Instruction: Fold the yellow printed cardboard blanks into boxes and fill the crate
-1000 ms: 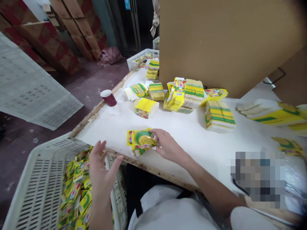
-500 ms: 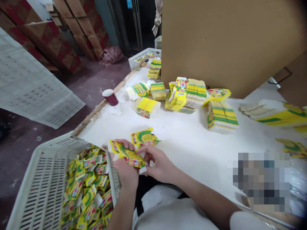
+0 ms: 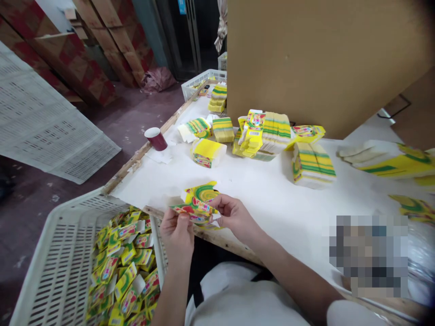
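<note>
A small yellow and green printed carton (image 3: 195,212) is held between my two hands at the table's near edge. My left hand (image 3: 177,231) pinches its left end, thumb on the side facing me. My right hand (image 3: 234,216) has its fingers closed on the right end, beside a white flap. Just behind lies another yellow carton (image 3: 205,190), flat on the table and partly covered by the held one. Left of my left hand, a white plastic crate (image 3: 64,253) holds many small yellow cartons (image 3: 127,271), some with white flaps sticking out.
Stacks of flat cartons (image 3: 314,165) stand across the white table (image 3: 258,190). A dark red cup (image 3: 156,139) stands by its left edge. A large brown cardboard sheet (image 3: 306,63) rises behind. White crates (image 3: 50,122) and stacked boxes (image 3: 74,63) are at left.
The held carton has turned so its lettered side faces up towards me, and moved slightly right. My left hand has shifted its grip to the left end; my right hand has moved slightly right and up.
</note>
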{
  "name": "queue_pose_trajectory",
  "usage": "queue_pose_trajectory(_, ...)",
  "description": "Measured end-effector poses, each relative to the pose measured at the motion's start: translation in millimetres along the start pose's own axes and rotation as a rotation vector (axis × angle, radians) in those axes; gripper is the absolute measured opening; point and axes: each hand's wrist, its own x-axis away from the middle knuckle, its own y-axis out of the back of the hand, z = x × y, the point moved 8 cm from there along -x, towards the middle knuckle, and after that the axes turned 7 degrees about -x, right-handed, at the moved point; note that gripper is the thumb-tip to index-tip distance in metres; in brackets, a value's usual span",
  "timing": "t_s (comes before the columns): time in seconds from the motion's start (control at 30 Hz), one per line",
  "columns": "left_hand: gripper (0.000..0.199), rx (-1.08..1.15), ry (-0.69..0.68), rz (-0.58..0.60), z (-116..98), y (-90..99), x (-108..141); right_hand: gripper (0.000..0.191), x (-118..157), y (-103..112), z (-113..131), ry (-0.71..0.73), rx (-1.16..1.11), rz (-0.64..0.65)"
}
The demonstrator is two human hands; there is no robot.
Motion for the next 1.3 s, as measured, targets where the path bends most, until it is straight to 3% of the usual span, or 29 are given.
queue_pose_trajectory(0.13,0.016,0.024,0.042,-0.097,8,5.3,4,0.032,-1,6,-4,-0.009,-0.047,-0.061)
queue_pose_trajectory(0.23,0.019,0.020,0.083,-0.063,13,3.1,2,0.029,-2,10,3,0.049,0.002,-0.082)
queue_pose_trajectory(0.33,0.023,-0.013,0.060,0.012,-1,7.4,-5,0.017,1,12,34,0.264,0.271,-0.040)
queue_pose_trajectory(0.4,0.040,-0.071,-0.061,0.081,-30,12.2,-9,0.001,9,5,61,0.481,0.618,0.018)
queue_pose_trajectory(0.5,0.073,-0.432,-0.311,0.276,-73,5.2,-7,0.025,22,-15,74,0.701,1.162,0.162)
queue_pose_trajectory(0.6,0.096,-1.003,-0.334,0.552,-60,-15.2,3,0.025,31,-33,64,0.782,1.366,0.365)
queue_pose_trajectory(0.67,0.085,-1.187,-0.264,0.656,-37,-22.2,9,0.022,34,-36,61,0.820,1.329,0.374)
queue_pose_trajectory(0.73,0.069,-1.239,-0.224,0.659,-20,-26.2,12,0.026,32,-23,69,0.819,1.183,0.156)
queue_pose_trajectory(0.8,0.062,-1.239,-0.245,0.626,-12,-30.3,16,0.051,29,1,73,0.725,0.909,-0.100)
queue_pose_trajectory(0.83,0.063,-1.226,-0.272,0.620,-11,-33.2,19,0.063,25,11,69,0.636,0.752,-0.162)
queue_pose_trajectory(0.9,0.066,-1.180,-0.340,0.653,-9,-40.7,28,0.070,16,18,48,0.414,0.491,-0.144)
queue_pose_trajectory(0.97,0.068,-1.131,-0.428,0.671,-10,-47.3,37,0.058,8,14,26,0.215,0.322,-0.074)
queue_pose_trajectory(1.1,0.057,-1.084,-0.590,0.571,-15,-50.9,43,0.045,2,10,6,0.041,0.105,-0.090)
queue_pose_trajectory(1.2,0.040,-1.078,-0.526,0.550,-13,-49.6,39,0.052,3,7,6,0.024,0.091,-0.065)
queue_pose_trajectory(1.3,0.039,-1.069,-0.324,0.606,-4,-46.3,31,0.063,12,-5,12,0.079,0.249,0.109)
